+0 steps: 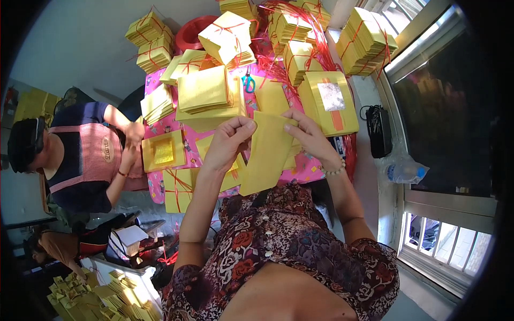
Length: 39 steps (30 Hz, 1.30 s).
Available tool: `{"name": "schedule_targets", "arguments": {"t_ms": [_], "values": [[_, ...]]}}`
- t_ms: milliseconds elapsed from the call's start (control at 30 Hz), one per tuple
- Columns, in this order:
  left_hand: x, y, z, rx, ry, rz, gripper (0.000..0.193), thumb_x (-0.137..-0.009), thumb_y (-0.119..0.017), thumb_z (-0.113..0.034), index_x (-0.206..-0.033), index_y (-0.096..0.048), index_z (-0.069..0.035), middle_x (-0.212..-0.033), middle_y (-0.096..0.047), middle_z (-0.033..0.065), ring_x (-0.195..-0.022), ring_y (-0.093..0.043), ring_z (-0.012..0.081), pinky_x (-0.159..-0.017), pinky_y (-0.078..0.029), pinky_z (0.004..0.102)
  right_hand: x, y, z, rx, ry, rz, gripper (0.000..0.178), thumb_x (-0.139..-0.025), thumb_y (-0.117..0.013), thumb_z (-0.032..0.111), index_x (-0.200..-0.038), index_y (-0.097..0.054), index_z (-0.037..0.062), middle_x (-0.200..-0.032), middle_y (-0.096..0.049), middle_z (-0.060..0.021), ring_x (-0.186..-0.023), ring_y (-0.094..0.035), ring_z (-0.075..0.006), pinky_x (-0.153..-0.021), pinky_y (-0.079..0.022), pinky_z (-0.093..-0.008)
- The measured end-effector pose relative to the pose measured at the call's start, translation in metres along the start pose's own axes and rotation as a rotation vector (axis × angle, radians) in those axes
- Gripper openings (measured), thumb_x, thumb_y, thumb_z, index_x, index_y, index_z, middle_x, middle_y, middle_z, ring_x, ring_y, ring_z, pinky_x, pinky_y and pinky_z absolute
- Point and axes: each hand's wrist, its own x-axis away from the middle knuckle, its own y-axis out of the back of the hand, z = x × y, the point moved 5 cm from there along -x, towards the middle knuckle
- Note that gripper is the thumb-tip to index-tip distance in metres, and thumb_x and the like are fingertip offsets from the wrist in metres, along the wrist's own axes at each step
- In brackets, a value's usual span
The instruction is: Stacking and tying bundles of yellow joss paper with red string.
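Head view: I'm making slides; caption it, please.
Left hand and right hand hold yellow paper at a pink-covered table with tied stacks.

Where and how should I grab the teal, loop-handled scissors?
Grip the teal, loop-handled scissors by the loops, probably from above and your near side: the loops face you, the narrow end points away, and a rectangular yellow paper stack stands close on the left.

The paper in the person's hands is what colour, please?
The paper is yellow, seen best in the head view.
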Motion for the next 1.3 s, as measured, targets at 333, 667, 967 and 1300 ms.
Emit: {"name": "schedule_targets", "arguments": {"t_ms": [333,667,967,1300], "values": [[0.005,-0.013,-0.002,-0.117,-0.09,-0.007,0.015,-0.088,-0.065,-0.021,-0.086,-0.063,-0.006,-0.069,-0.056,-0.0052,-0.062,-0.051,0.0016,-0.056,-0.042,0.0179,0.0,0.001,0.008,-0.13,0.045,0.063,0.014,-0.094,-0.05,0.009,-0.106,-0.052,0.0021,-0.092,-0.053,0.0014,-0.089,-0.049,-0.0047,-0.079,-0.041,-0.0218],[0.011,-0.018,-0.008,-0.155,-0.17,0.03,0.014,-0.088,-0.065,-0.019,-0.086,-0.064,-0.005,-0.07,-0.056,-0.0047,-0.065,-0.049,0.0025,-0.06,-0.04,0.0187,0.001,0.001,0.016,-0.129,0.042,0.091,0.013,-0.094,-0.05,0.01,-0.104,-0.053,0.0032,-0.09,-0.053,0.0017,-0.088,-0.049,-0.005,-0.079,-0.041,-0.0229],[0.011,-0.021,-0.008,-0.128,-0.182,0.052,0.012,-0.088,-0.065,-0.016,-0.084,-0.064,-0.005,-0.071,-0.056,-0.0054,-0.066,-0.047,0.0021,-0.062,-0.039,0.0189,-0.003,0.001,0.012,-0.136,0.045,0.109,0.013,-0.093,-0.05,0.01,-0.104,-0.053,0.0036,-0.089,-0.053,0.0019,-0.087,-0.049,-0.0049,-0.079,-0.041,-0.0232],[0.009,-0.024,-0.009,-0.134,-0.187,0.06,0.011,-0.088,-0.064,-0.014,-0.083,-0.063,-0.005,-0.072,-0.056,-0.005,-0.068,-0.047,0.0022,-0.063,-0.038,0.0194,-0.004,0.003,0.011,-0.115,0.034,0.104,0.013,-0.093,-0.05,0.009,-0.104,-0.053,0.0042,-0.089,-0.052,0.0024,-0.086,-0.048,-0.0045,-0.076,-0.04,-0.0226]]}}
